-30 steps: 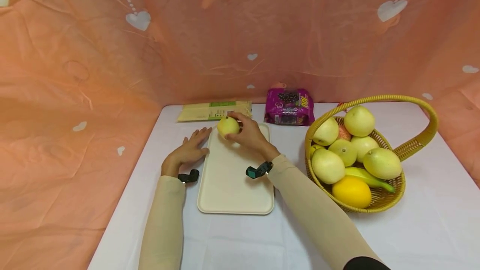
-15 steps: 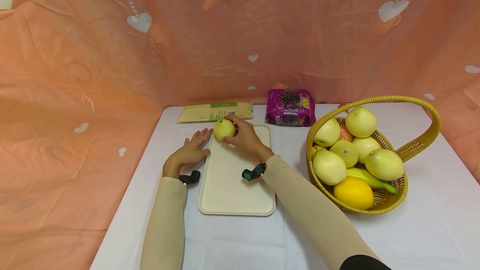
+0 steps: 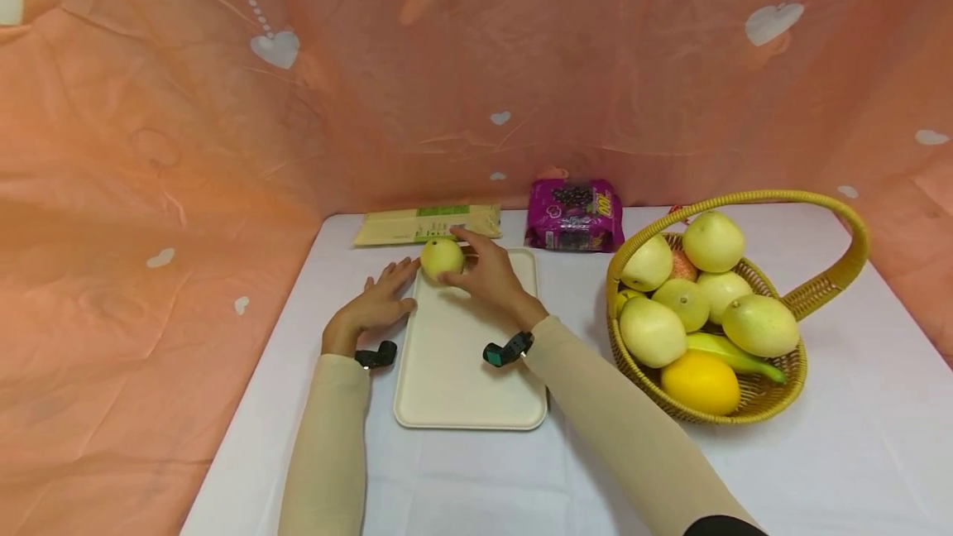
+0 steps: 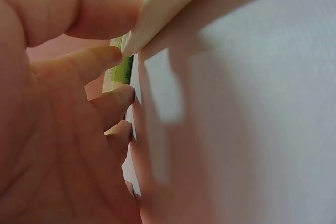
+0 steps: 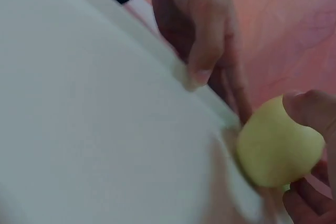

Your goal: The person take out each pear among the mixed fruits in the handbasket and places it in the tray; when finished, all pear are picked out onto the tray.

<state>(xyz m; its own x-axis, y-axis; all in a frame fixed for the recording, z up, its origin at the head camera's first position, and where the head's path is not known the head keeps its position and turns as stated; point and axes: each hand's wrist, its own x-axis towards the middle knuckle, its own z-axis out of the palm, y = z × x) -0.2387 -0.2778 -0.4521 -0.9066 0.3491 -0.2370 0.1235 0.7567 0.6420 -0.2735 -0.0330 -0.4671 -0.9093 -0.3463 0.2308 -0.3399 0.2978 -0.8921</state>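
A round pale yellow-green pear sits at the far left corner of a cream rectangular tray. My right hand holds it from the right, thumb on the near side and fingers on the far side. In the right wrist view, the thumb and fingertips lie at opposite sides of the pear. My left hand rests beside the tray's left edge with its fingers stretched forward. Its thumb touches the tray rim in the left wrist view, where the pear is not clearly seen.
A wicker basket of several fruits, including a banana and a yellow-orange fruit, stands at the right. Behind the tray lie a flat cream-and-green packet and a purple packet. An orange cloth hangs behind the white table.
My right hand has moved the pear slightly left and nearer, into the tray's far left corner. My left hand has stayed by the tray's left edge.
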